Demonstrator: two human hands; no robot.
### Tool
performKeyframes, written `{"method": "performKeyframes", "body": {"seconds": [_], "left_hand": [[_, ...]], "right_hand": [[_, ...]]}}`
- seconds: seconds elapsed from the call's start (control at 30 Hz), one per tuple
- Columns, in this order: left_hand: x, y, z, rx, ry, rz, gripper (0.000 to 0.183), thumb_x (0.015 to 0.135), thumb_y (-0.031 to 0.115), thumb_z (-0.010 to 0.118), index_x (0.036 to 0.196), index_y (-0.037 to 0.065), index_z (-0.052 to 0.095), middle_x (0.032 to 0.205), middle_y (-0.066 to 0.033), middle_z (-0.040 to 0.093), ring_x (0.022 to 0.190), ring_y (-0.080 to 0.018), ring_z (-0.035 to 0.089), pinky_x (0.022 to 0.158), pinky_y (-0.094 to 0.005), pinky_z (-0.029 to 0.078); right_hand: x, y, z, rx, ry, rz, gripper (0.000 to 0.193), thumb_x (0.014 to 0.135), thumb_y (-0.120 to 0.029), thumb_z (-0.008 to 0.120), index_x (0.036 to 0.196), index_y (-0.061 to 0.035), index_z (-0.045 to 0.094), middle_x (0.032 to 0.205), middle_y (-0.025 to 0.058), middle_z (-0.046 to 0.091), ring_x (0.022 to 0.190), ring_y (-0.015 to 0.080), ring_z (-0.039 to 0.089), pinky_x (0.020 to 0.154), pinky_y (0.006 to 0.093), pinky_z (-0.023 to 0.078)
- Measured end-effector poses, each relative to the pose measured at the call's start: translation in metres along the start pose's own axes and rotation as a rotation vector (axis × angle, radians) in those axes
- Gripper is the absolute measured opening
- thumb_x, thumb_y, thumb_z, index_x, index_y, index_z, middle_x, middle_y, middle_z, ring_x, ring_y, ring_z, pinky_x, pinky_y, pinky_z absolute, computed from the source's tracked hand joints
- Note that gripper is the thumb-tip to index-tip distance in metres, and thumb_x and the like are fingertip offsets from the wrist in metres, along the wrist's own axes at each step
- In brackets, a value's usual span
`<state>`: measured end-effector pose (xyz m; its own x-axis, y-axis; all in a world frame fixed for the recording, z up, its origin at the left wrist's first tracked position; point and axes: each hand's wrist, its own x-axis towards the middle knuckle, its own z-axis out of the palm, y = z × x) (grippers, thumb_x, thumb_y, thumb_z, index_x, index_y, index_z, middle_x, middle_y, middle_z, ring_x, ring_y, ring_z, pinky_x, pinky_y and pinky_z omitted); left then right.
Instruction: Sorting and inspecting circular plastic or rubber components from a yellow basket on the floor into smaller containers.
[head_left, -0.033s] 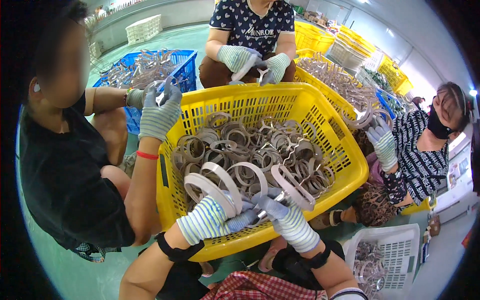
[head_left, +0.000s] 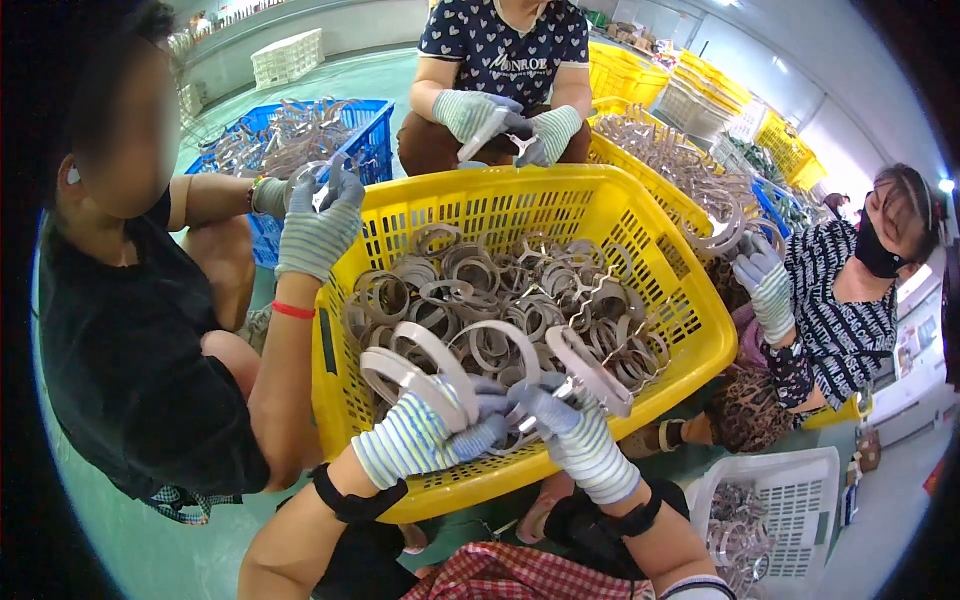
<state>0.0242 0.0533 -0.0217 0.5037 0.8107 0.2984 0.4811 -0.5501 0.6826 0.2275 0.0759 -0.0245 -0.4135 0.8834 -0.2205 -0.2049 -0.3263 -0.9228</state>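
Gloved in striped knit, my left hand (head_left: 425,435) is closed round light grey metal rings (head_left: 432,362) at the near side of the yellow crate (head_left: 690,330). My right hand (head_left: 580,435), in a matching glove, pinches a shiny metal fitting (head_left: 548,412) close to my left fingertips. An elongated grey band (head_left: 588,372) stands up beyond my right fingers, apparently joined to that fitting. Another thin ring (head_left: 497,330) arches between both hands. Which rings connect to one another is partly hidden by my fingers. Tangled metal rings (head_left: 480,270) fill the crate's bottom below.
Co-workers sit at the left, far and right sides, their gloved hands (head_left: 320,225) holding similar parts. A blue crate (head_left: 375,145) and another yellow crate (head_left: 650,190), both filled with metal parts, stand beyond. A white crate (head_left: 800,475) with more parts is at my lower right.
The rings in my left hand have tilted slightly leftward. My right fingers and the fitting have shifted a little, and the far co-worker's held part has turned slightly.
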Motion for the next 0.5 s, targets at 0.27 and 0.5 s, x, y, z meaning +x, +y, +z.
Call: {"method": "performKeyframes", "body": {"seconds": [0.27, 0.5], "left_hand": [[-0.006, -0.017, -0.010, 0.007, 0.181, 0.045, 0.032, 0.075, 0.010, 0.069, 0.107, 0.008, 0.063, 0.110, -0.0169, 0.058, 0.091, -0.0299, 0.061, 0.078, -0.0353, 0.051], [-0.007, -0.004, -0.018, -0.322, 0.295, -0.197, 0.021, 0.083, 0.015, 0.065, 0.102, 0.004, 0.062, 0.087, -0.0068, 0.061, 0.075, -0.0190, 0.061, 0.066, -0.0293, 0.050]], "right_hand": [[0.018, 0.007, -0.021, 0.649, 0.045, 0.107, 0.018, 0.078, -0.019, 0.073, 0.087, -0.0074, 0.063, 0.081, 0.0032, 0.063, 0.079, 0.0164, 0.060, 0.078, 0.0303, 0.048], [0.016, -0.015, -0.017, 0.189, -0.020, -0.031, 0.016, 0.084, -0.020, 0.066, 0.093, -0.0064, 0.063, 0.087, 0.0037, 0.064, 0.081, 0.0170, 0.060, 0.074, 0.0304, 0.047]]}}
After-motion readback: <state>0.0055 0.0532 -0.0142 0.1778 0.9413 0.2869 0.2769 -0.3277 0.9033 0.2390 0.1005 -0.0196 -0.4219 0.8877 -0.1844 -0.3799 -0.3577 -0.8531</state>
